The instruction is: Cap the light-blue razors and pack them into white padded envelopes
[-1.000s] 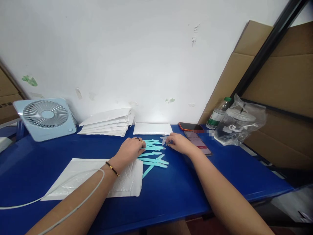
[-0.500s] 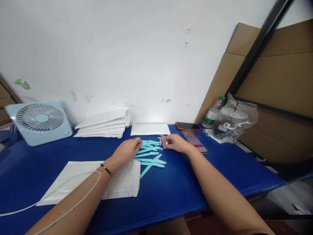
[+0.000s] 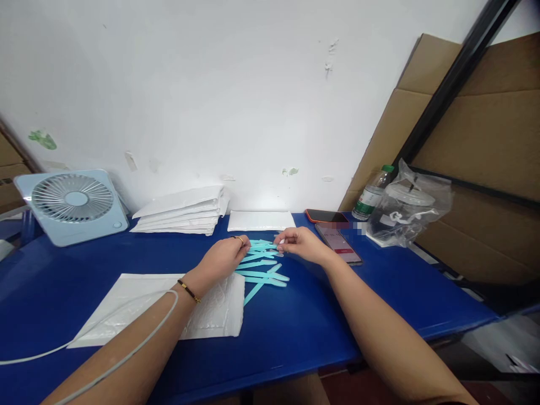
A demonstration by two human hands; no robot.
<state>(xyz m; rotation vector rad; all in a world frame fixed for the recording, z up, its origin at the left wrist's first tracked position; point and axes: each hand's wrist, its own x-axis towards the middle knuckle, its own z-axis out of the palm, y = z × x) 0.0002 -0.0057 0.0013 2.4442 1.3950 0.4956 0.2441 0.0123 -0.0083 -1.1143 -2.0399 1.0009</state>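
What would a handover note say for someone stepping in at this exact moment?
Left hand: resting on the near edge of the teal strips, ring and bracelet on, holding nothing that shows.
Right hand: fingers pinching a small pale piece at the far end of the pile.
Strips lie loose and crossed on the blue table. One white mailer lies flat under the left wrist; a stack of mailers sits by the wall.
Done: strips out on the table.
Left: none looks packed yet; pile still unsorted.

Both hands rest among thin turquoise plastic strips [image 3: 262,269] on the blue desk [image 3: 295,326]. The left hand [image 3: 223,257] touches them. The right hand [image 3: 299,245] pinches one.
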